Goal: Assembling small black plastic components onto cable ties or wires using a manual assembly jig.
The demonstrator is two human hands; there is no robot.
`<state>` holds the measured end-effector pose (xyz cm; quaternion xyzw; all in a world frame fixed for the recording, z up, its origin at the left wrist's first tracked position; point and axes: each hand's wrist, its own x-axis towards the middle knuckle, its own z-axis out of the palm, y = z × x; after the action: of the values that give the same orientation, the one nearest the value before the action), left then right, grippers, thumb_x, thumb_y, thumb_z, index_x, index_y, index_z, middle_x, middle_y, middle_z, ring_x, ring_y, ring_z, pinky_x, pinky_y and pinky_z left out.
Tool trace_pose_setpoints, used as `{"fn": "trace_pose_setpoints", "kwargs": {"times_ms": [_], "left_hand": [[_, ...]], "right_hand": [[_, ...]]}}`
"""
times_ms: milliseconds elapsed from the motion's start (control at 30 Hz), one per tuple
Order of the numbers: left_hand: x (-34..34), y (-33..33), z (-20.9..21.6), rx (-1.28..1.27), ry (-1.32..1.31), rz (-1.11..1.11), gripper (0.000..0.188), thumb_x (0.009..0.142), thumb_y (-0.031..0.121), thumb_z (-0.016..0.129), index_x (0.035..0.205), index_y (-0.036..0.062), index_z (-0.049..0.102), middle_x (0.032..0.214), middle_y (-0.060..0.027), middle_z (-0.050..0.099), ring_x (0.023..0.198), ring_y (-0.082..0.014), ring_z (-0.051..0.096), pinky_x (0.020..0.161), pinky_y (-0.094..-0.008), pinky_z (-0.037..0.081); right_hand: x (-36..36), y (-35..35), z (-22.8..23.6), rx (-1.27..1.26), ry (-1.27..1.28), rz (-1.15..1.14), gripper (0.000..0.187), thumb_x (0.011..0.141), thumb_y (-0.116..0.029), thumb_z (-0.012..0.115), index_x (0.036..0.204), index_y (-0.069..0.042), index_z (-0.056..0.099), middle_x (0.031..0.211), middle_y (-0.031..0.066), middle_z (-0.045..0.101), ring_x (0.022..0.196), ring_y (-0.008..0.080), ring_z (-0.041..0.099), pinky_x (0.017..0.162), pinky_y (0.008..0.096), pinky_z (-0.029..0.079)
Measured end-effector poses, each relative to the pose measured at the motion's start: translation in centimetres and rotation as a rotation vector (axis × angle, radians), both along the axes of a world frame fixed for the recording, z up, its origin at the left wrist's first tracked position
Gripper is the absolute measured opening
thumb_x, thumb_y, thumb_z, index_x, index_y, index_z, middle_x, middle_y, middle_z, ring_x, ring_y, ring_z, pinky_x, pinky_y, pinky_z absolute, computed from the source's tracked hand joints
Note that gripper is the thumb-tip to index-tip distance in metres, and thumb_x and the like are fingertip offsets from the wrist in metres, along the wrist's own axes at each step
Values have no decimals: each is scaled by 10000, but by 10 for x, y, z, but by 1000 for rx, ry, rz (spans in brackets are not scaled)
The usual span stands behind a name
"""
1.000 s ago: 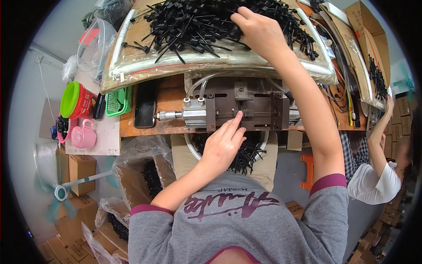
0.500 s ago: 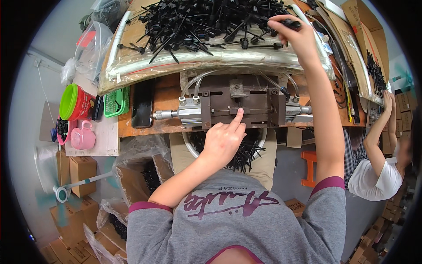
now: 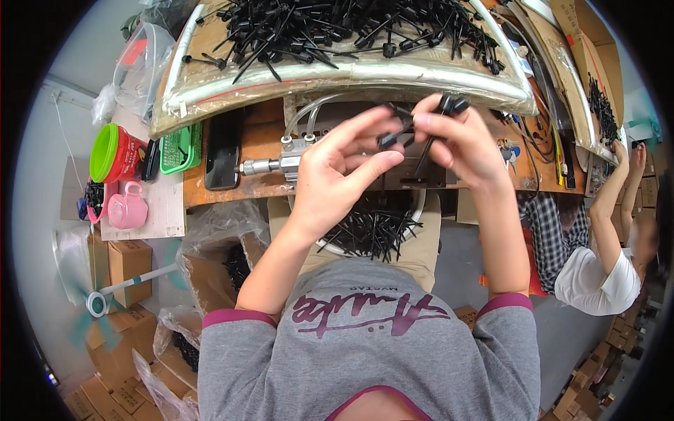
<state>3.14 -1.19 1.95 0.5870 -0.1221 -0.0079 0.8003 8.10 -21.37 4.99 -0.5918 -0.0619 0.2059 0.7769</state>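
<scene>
One grey shirt [image 3: 393, 358] fills the near edge, and just past it, in the lap, sits a bowl [image 3: 420, 205] (white-rimmed, heaped with black stems [image 3: 372, 235]). Now up to the hands, close together above the bench [image 3: 263, 144]! The right hand [image 3: 465, 144] has thumb and fingers pinched on black pieces [image 3: 453, 106], one stem slanting down below the grip. Facing it, the left hand [image 3: 333, 168] curves thumb and fingers around another black part [image 3: 387, 140]; blur hides whether it is gripped, and I can't tell if the fingertips meet. Beneath them lies the metal jig [image 3: 291, 163], partly covered, clear hoses [image 3: 298, 119] arching from its left end. Off to the left: a phone [image 3: 223, 158], a green basket [image 3: 184, 168]. Beyond the jig, a wrapped board [image 3: 274, 90] carries a big black pile [image 3: 316, 31]. And far right, a co-worker [image 3: 597, 284] in white reaches up to a second board.
</scene>
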Motion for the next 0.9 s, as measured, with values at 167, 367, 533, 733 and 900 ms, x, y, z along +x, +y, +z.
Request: {"fn": "trace_pose_setpoints", "kwargs": {"times_ms": [167,367,533,733,900], "left_hand": [[-22,14,2,319,-239,-59,285,765,-84,766,1041,-39,713,1046,-132,672,884,-170,689,755,-259,598],[-41,5,-49,854,-496,199,274,737,37,797,991,0,700,1249,-142,632,828,-183,703,686,-303,582],[-37,-4,-76,1181,-678,212,246,731,118,786,947,38,700,1306,-114,630,719,-198,687,658,-300,552],[-26,-12,-67,1234,-718,200,265,703,157,800,935,67,708,1272,-103,652,601,-182,630,599,-293,512],[-28,-11,-53,887,-456,94,310,716,90,830,993,25,705,1192,-123,680,693,-148,690,628,-268,548]], "right_hand": [[-14,-15,-12,135,62,-106,158,857,-103,735,981,-20,681,779,58,659,517,38,504,445,166,351],[-23,-25,-32,98,-33,-390,219,899,-69,699,1092,23,654,894,83,683,647,68,574,558,196,444],[-46,-10,-39,42,-58,-359,262,916,-36,667,1161,44,623,979,130,682,795,126,652,691,245,548],[-65,-4,-33,-267,-354,-499,182,865,26,702,1043,47,671,978,135,692,832,158,689,730,267,568],[-62,-4,-48,-860,-1224,-544,252,717,65,749,959,5,712,970,155,708,807,265,713,693,307,578]]}}
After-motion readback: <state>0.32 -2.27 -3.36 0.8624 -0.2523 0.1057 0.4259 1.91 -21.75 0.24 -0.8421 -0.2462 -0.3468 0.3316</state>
